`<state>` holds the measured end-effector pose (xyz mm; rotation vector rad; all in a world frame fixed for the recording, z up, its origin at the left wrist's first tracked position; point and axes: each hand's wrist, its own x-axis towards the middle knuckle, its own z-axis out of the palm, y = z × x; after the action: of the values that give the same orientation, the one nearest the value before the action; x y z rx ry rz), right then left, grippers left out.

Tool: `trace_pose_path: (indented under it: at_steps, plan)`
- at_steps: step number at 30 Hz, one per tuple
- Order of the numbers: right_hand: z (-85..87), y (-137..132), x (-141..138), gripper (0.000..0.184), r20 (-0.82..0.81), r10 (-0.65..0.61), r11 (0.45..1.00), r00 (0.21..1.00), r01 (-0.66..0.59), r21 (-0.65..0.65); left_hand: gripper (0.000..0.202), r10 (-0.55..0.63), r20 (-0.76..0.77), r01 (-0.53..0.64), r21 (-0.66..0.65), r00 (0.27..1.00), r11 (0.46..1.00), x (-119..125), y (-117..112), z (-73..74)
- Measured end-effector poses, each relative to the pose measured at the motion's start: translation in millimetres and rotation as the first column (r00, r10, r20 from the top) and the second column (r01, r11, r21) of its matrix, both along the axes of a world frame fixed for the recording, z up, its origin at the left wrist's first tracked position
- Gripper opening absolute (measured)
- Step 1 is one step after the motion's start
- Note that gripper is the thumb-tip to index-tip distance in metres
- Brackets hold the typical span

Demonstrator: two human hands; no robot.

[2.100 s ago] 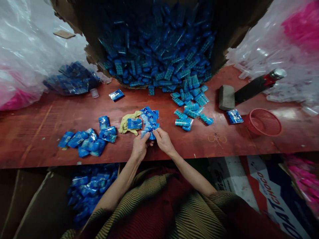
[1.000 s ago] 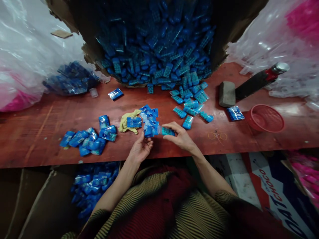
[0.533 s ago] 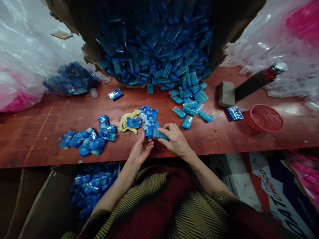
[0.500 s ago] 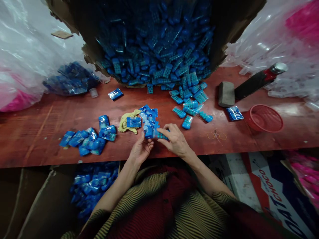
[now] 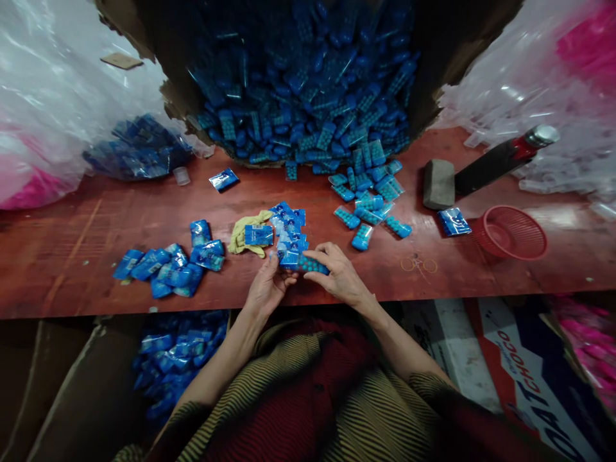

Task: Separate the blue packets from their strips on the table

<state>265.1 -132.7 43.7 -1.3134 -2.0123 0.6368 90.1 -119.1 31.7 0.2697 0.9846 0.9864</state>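
Note:
My left hand is closed, its thumb and fingers pinching a printed blue sleeve. In my right hand, a small clear bottle of blue balls is gripped between thumb and fingers, one end meeting the sleeve. Whether the bottle has entered the sleeve I cannot tell. Just beyond my hands lie several flat blue sleeves and a yellow glove with one sleeve on it. Sleeved blue packs are heaped to the left. Unsleeved bottles lie scattered to the right.
A large torn carton full of bottles stands at the back. On the right are a grey block, a dark flask, a red basket and rubber bands. More blue packs are below the table edge.
The bottle in my right hand has come slightly closer in line with the sleeve, which my left hand now holds flatter. The view has shifted a little.

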Motion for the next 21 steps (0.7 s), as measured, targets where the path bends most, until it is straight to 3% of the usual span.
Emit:
trace_pose_path:
  at_steps: [6, 10, 16, 18, 21]
  plan:
    - [1.0, -1.0, -3.2, 0.039, 0.0, -0.006, 1.0, 1.0, 0.006, 0.013, 0.032, -0.016, -0.036, 0.017, 0.04, 0.999, 0.999, 1.4, -1.2, 0.9]
    - [-6.3, -2.9, -12.4, 0.042, -0.067, -0.069, 0.998, 0.995, 0.068, -0.011, 0.033, 0.04, -0.102, -0.034, 0.06, 0.994, 0.998, 5.3, -3.2, 2.6]
    - [-20.4, -9.5, -33.6, 0.035, 0.048, -0.116, 0.993, 0.992, 0.116, 0.002, 0.024, 0.071, -0.017, -0.072, -0.055, 0.997, 0.996, 9.8, -0.6, -1.2]
    - [-21.4, -11.8, -37.3, 0.035, -0.015, -0.083, 0.997, 0.996, 0.082, -0.013, 0.018, 0.088, -0.015, -0.089, -0.08, 0.996, 0.993, 8.7, 0.7, -2.3]
    - [-21.1, -12.2, -36.8, 0.032, -0.248, -0.031, 0.996, 0.968, 0.01, -0.087, 0.011, 0.087, -0.005, -0.087, -0.09, 0.996, 0.992, 4.7, 3.1, -0.7]
